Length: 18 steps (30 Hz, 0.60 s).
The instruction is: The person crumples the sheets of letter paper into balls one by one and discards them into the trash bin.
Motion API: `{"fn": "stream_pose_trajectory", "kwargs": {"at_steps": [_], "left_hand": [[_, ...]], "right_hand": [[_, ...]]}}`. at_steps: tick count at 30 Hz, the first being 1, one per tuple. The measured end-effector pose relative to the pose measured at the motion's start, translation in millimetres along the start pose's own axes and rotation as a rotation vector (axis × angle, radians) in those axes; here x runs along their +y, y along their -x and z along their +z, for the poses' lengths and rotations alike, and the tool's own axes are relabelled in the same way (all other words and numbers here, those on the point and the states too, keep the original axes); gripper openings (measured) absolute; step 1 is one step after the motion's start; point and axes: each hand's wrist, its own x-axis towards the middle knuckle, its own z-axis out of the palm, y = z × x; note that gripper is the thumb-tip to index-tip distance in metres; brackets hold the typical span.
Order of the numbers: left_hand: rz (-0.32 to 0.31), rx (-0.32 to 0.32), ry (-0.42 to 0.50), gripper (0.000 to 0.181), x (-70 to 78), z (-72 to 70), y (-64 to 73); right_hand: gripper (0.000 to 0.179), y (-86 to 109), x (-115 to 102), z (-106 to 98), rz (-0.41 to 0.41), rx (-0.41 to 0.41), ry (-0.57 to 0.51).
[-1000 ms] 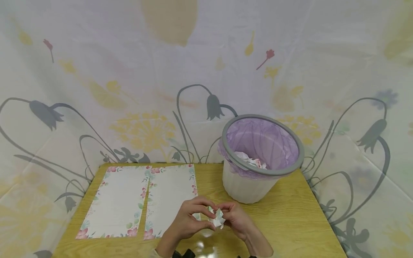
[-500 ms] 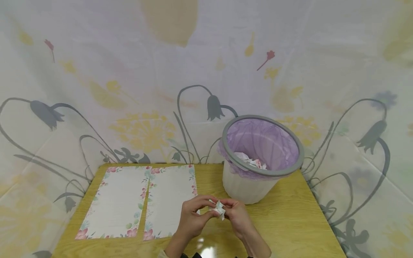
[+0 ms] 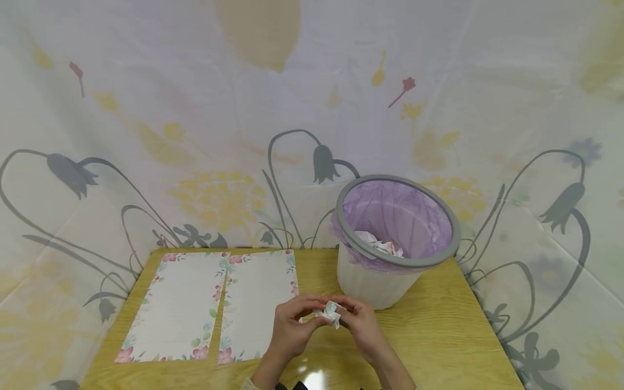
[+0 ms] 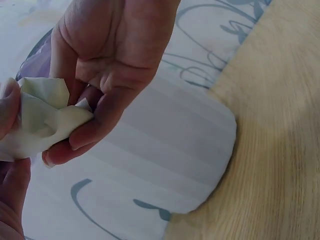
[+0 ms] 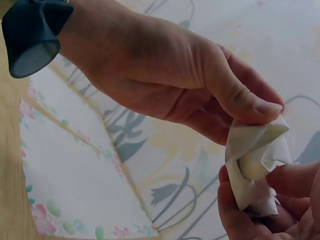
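A crumpled piece of white paper [image 3: 331, 312] with greenish print is held between both hands above the front of the table. My left hand [image 3: 292, 329] grips its left side between thumb and fingers; in the right wrist view the thumb presses on the top of the crumpled paper [image 5: 257, 162]. From the other side, my right hand [image 3: 364, 331] pinches the paper with curled fingers, which the left wrist view shows wrapped against its edge. Part of the paper is hidden behind the fingers. Both hands are just in front of the waste bin [image 3: 372, 281].
Two flower-bordered sheets, the left sheet [image 3: 173, 309] and the right sheet [image 3: 255, 303], lie flat on the wooden table [image 3: 439, 336]. Crumpled paper [image 3: 377, 244] sits inside the bin's purple liner [image 3: 414, 216]. A floral curtain [image 3: 219, 135] hangs behind.
The paper in my hands looks more tightly crumpled, and both hands have shifted slightly away from me. My right hand's fingers have come further over it. The sheets and bin stay put.
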Motion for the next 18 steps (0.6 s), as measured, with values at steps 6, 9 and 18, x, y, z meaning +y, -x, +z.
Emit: {"fn": "stream_pose_trajectory", "kwargs": {"at_steps": [6, 9, 18], "left_hand": [[0.05, 0.023, -0.022, 0.029, -1.4, -0.1, 1.7], [0.097, 0.04, -0.065, 0.032, -1.2, -0.5, 0.2], [0.115, 0.082, -0.055, 0.035, -8.2, -2.7, 0.2]], "right_hand": [[0.056, 2.2, -1.7, -2.8, 0.031, -0.027, -0.069], [0.055, 2.9, -2.1, -4.8, 0.028, -0.052, -0.058], [0.077, 9.1, -6.7, -2.2, -0.035, -0.08, -0.015]]}}
